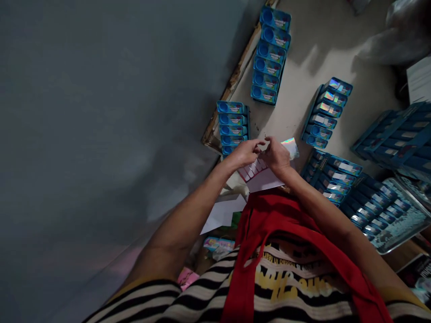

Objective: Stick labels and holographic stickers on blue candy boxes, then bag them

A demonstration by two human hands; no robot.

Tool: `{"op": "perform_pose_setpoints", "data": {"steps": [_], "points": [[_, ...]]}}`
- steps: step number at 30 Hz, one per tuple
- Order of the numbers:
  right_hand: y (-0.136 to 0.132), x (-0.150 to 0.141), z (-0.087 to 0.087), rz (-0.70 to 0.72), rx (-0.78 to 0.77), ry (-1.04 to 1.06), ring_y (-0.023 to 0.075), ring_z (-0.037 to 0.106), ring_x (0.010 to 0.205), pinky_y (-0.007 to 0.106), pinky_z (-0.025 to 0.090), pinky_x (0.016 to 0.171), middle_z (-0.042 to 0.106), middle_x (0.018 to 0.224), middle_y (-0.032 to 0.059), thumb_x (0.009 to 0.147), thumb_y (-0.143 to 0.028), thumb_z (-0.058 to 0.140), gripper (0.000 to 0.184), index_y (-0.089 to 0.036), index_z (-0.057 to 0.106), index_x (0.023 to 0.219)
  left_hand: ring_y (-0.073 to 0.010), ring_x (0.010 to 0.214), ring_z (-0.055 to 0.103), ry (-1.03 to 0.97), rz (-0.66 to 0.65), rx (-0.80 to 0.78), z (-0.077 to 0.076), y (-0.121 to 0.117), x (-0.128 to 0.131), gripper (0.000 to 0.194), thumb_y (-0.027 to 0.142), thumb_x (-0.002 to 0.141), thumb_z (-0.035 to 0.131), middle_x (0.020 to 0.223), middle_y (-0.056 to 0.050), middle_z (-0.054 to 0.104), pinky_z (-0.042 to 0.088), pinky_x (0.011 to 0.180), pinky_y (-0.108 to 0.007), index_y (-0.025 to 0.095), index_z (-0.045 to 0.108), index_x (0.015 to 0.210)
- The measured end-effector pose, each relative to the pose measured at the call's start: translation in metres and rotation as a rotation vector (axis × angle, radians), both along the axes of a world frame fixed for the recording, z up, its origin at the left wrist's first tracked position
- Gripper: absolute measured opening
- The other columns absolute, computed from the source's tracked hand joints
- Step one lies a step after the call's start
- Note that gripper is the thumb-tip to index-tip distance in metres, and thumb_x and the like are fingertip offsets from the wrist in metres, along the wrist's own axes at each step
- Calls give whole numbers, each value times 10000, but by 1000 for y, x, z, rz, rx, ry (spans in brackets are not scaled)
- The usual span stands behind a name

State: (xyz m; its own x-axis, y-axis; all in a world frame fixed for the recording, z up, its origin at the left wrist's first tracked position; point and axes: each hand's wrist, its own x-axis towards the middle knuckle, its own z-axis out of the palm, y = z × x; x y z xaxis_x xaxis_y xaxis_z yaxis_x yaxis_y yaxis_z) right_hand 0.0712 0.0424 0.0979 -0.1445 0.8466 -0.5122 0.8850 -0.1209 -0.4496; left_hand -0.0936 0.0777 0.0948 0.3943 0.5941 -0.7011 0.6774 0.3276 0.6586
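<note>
My left hand [246,153] and my right hand [277,155] meet at the near edge of the table, fingertips close together and bent. Both are closed in a pinch; whatever is between the fingertips is too small to make out. Just below them lies a white sheet of labels [266,181] with a red-edged row of pale strips, partly covered by my hands. Beside my right hand's knuckles a shiny holographic piece [291,147] sticks out. Close to my left hand stands a row of blue boxes [233,120] with printed fronts.
More blue boxes stand in rows at the back [270,54], to the right [326,112] and nearer my right forearm [333,175]; some carry shiny labels. A metal tray [404,229] holds several. The grey wall [101,112] borders the left. White paper [224,213] lies below my left forearm.
</note>
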Motion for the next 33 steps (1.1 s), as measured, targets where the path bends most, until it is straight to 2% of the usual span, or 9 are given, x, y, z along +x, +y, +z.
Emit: {"op": "perform_pose_setpoints", "data": {"steps": [5, 10, 14, 17, 20, 23, 28, 31, 33], "points": [[4, 8, -8, -70, -2, 109, 254, 699, 1083, 349, 519, 930, 769, 1202, 123, 916, -143, 558, 575, -155, 531, 1490, -197, 945, 712, 7, 33, -12, 4, 0, 9, 700, 66, 740, 644, 1056, -75, 767, 540, 821, -276, 103, 604, 1437], [5, 18, 5, -74, -32, 188, 252, 679, 1093, 356, 521, 952, 768, 1181, 106, 905, -101, 509, 631, -155, 501, 1534, -253, 1048, 727, 160, 8, 56, 12, -6, 25, 763, 144, 725, 821, 1151, -81, 778, 532, 876, -318, 186, 599, 1453], [10, 25, 13, -34, -62, 195, 254, 653, 1078, 340, 507, 904, 783, 1093, 51, 851, -41, 524, 644, -203, 547, 1473, -288, 1069, 744, 305, 34, 129, 16, -7, 41, 472, 181, 907, 695, 1063, -99, 799, 522, 906, -357, 186, 667, 1378], [14, 27, 12, 3, -80, 183, 263, 648, 1076, 334, 496, 866, 786, 1065, 50, 868, -33, 500, 592, -221, 592, 1421, -295, 1067, 747, 306, 32, 153, 17, -6, 48, 356, 192, 926, 663, 1098, -118, 798, 524, 896, -352, 179, 716, 1278], [18, 27, 8, 41, -83, 144, 263, 656, 1079, 328, 494, 861, 778, 1057, 73, 911, -55, 493, 539, -221, 614, 1409, -301, 1079, 742, 299, 25, 112, 16, -4, 49, 341, 176, 872, 692, 1173, -126, 795, 529, 873, -346, 185, 739, 1210], [20, 27, 6, 71, -94, 130, 257, 662, 1080, 325, 500, 866, 773, 1060, 78, 912, -53, 508, 571, -223, 592, 1450, -295, 1050, 741, 271, 33, 66, 15, -4, 46, 318, 175, 819, 735, 1150, -111, 804, 525, 845, -338, 188, 758, 1136], [20, 27, 7, 112, -83, 124, 271, 657, 1047, 342, 500, 872, 769, 1044, 90, 935, -71, 501, 564, -217, 597, 1471, -277, 957, 747, 242, 100, 88, 8, -7, 45, 175, 220, 865, 701, 1033, -96, 818, 508, 803, -337, 186, 782, 1016], [24, 30, 10, 220, -37, 110, 277, 633, 1077, 359, 500, 906, 770, 1109, 100, 996, -123, 484, 504, -232, 614, 1471, -295, 964, 752, 254, 123, 122, 2, -9, 45, 201, 167, 858, 679, 1007, -100, 822, 510, 807, -346, 182, 799, 1019], [33, 36, 15, 307, 34, 138, 286, 604, 1171, 390, 484, 997, 760, 1237, 103, 998, -121, 489, 524, -240, 606, 1495, -289, 925, 754, 246, 131, 92, -2, -12, 43, 279, 116, 803, 695, 956, -87, 822, 517, 799, -340, 181, 807, 1050]]}}
